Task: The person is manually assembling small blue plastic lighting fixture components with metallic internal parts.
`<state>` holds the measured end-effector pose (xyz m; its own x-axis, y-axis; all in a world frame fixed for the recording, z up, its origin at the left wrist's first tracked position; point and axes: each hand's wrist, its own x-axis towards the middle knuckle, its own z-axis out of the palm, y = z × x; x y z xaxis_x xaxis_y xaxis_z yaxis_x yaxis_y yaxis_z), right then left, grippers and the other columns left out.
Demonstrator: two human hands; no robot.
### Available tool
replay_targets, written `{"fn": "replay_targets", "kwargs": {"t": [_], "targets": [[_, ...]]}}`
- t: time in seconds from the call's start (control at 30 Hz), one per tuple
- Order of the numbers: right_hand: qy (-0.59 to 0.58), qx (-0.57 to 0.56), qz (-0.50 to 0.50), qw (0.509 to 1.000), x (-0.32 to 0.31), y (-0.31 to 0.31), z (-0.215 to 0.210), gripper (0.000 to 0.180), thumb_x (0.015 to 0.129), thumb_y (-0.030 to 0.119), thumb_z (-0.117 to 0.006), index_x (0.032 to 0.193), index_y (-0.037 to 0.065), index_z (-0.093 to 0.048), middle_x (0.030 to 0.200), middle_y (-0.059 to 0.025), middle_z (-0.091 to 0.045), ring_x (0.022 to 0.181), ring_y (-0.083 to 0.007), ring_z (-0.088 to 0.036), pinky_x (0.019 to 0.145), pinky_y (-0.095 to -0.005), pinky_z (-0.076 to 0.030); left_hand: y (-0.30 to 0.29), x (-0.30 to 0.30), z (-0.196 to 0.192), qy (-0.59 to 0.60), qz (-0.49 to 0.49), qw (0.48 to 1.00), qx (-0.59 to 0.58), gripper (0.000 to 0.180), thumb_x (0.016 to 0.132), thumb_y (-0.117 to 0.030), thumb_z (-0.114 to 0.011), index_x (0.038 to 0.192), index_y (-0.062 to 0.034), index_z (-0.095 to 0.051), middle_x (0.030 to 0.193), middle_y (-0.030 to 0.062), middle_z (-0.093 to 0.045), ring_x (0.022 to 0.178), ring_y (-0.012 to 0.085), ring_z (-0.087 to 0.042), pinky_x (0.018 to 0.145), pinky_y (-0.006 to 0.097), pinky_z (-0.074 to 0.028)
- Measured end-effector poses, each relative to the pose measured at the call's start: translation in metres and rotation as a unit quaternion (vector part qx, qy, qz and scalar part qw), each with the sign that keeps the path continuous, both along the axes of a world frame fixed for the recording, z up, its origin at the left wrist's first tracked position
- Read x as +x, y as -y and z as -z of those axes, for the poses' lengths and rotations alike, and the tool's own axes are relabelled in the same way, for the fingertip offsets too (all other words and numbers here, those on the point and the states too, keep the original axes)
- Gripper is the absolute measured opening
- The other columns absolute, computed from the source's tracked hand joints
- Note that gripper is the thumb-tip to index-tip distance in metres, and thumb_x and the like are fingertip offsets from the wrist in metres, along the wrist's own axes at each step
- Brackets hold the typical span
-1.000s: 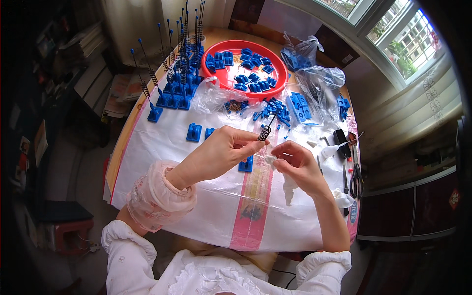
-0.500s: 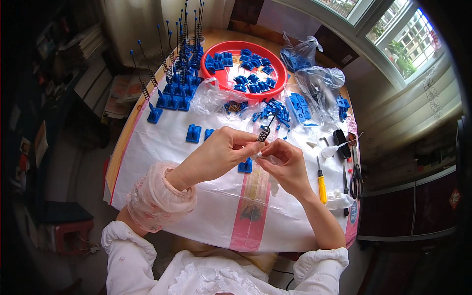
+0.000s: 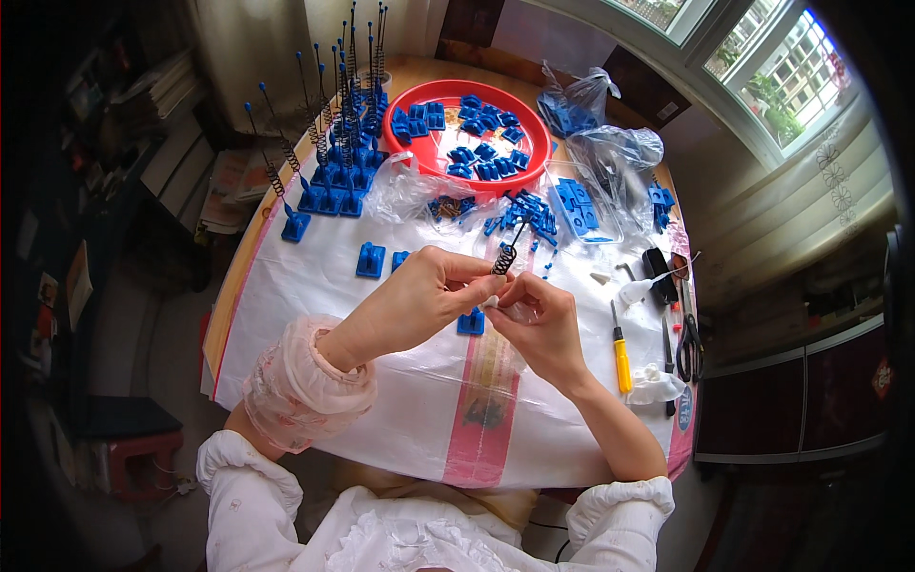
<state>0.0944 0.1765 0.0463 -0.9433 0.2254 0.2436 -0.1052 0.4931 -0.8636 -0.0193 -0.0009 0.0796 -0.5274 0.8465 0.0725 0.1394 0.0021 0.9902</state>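
Note:
Between the thumb and fingers of my left hand (image 3: pixel 424 297) is a black coil spring (image 3: pixel 504 259), with a thin dark rod rising from its top. My right hand (image 3: pixel 545 329) is closed in a pinch around a scrap of white tissue or cloth (image 3: pixel 492 302), pressed near the spring's lower end. The fingers hide that lower end. Just below the hands, a blue plastic base (image 3: pixel 471 323) rests on the white sheet (image 3: pixel 400 410). Another blue base (image 3: pixel 371 260) lies beyond my left wrist, and a further one is partly covered by that hand.
At the far left stand several finished-looking blue bases with upright springs (image 3: pixel 335 181). A red tray (image 3: pixel 389 133) holds blue pieces, near crumpled clear plastic (image 3: pixel 405 191) and small blue parts (image 3: pixel 529 217). To the right lie a yellow-handled screwdriver (image 3: pixel 622 367), scissors (image 3: pixel 690 348) and a white squeeze bottle (image 3: pixel 637 290).
Both hands keep their pinches and stay close together. My right fingers have drawn in slightly toward the spring's lower end. The whole view has shifted slightly.

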Motion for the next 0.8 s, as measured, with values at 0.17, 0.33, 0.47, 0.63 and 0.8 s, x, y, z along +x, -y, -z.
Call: {"fn": "replay_targets", "kwargs": {"t": [0.17,0.33,0.47,0.63,0.8], "targets": [[-0.014,-0.022,0.009,1.000,-0.001,0.001,0.002,0.019,0.083,0.001,-0.080,0.083,-0.002,-0.062,0.090,-0.0123,-0.075,0.090,-0.0183,-0.075,0.081,-0.0341,-0.060,0.000,0.000,-0.003,0.002,0.002,1.000,-0.004,0.027,0.104,-0.020,-0.064,0.123,-0.0032,-0.075,0.074,-0.0049,-0.060,0.065,0.0031,-0.042,0.056,0.022,-0.036],[-0.020,-0.020,0.010,1.000,-0.001,0.004,0.008,0.019,0.085,-0.001,-0.080,0.081,-0.001,-0.061,0.086,-0.0065,-0.071,0.083,-0.0106,-0.067,0.076,-0.0277,-0.056,-0.001,0.000,0.001,-0.002,0.001,1.000,0.008,0.027,0.105,-0.020,-0.064,0.122,-0.0032,-0.075,0.075,-0.0044,-0.062,0.066,0.0033,-0.043,0.056,0.023,-0.036],[0.012,-0.008,0.015,1.000,-0.001,0.002,0.005,0.018,0.083,0.000,-0.079,0.082,-0.002,-0.062,0.091,-0.0119,-0.076,0.087,-0.0171,-0.074,0.080,-0.0332,-0.060,0.000,0.000,-0.001,-0.003,0.003,1.000,0.002,0.027,0.105,-0.020,-0.063,0.123,-0.0034,-0.075,0.076,-0.0038,-0.063,0.066,0.0034,-0.043,0.057,0.022,-0.037],[-0.032,-0.051,0.011,0.998,0.000,0.002,0.007,0.018,0.084,0.000,-0.079,0.081,-0.002,-0.062,0.087,-0.0105,-0.074,0.083,-0.0150,-0.072,0.078,-0.0325,-0.059,-0.001,0.000,0.001,0.002,0.001,1.000,0.003,0.028,0.104,-0.022,-0.064,0.123,-0.0038,-0.075,0.077,-0.0031,-0.064,0.067,0.0039,-0.044,0.058,0.022,-0.038],[-0.019,-0.046,0.017,0.999,-0.001,0.003,0.011,0.018,0.084,-0.001,-0.079,0.081,-0.002,-0.061,0.088,-0.0113,-0.075,0.086,-0.0155,-0.073,0.079,-0.0320,-0.059,-0.002,-0.001,0.004,0.001,0.001,1.000,0.004,0.029,0.104,-0.023,-0.065,0.123,-0.0039,-0.075,0.076,-0.0034,-0.063,0.067,0.0040,-0.044,0.057,0.022,-0.038]]}}
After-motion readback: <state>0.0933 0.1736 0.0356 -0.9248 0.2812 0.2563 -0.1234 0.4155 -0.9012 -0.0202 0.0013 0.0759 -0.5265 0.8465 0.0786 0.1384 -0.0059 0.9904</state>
